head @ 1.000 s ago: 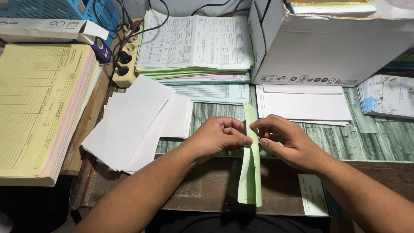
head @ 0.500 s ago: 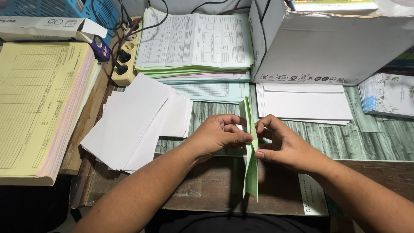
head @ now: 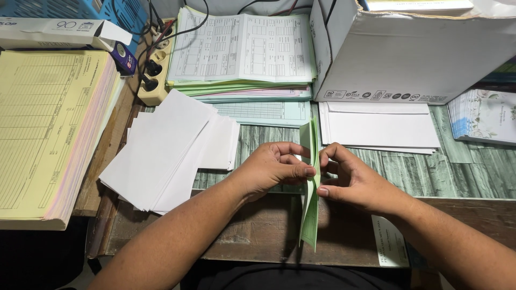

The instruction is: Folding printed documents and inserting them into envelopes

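Both hands pinch a folded green paper slip [head: 310, 188] on edge, mid-air, over the near rim of the surface [head: 258, 236]. Left hand [head: 271, 171] grips it from the left, thumb tip against the sheet, fingers curled behind. Right hand [head: 352, 180] mirrors that, thumb and forefinger closed on the same fold. So both are closed narrow on the slip, nothing else held.

Change since a second ago: the slip was opened wider, with two leaves showing and its lower end hanging broad. Now the leaves are pressed nearly flat together, the sheet reads thinner, and the right fingers have slid in tighter to the crease. I judge the fold is being closed and sharpened; the crease looks close to set, but I can't see its far side.

Edges and room: the slip's top end sits just below the white envelope stack [head: 379, 128], near but apart. A loose fan of white sheets [head: 166, 147] lies to the left, well clear of my left wrist. The big white carton [head: 408, 59] walls off the back right. Stacked printed forms [head: 242, 53] fill the back centre, and a thick yellow form pad [head: 48, 129] fills the far left. Bare patterned mat [head: 462, 172] to my right is the most open spot. The slip's bottom end overhangs the front edge.
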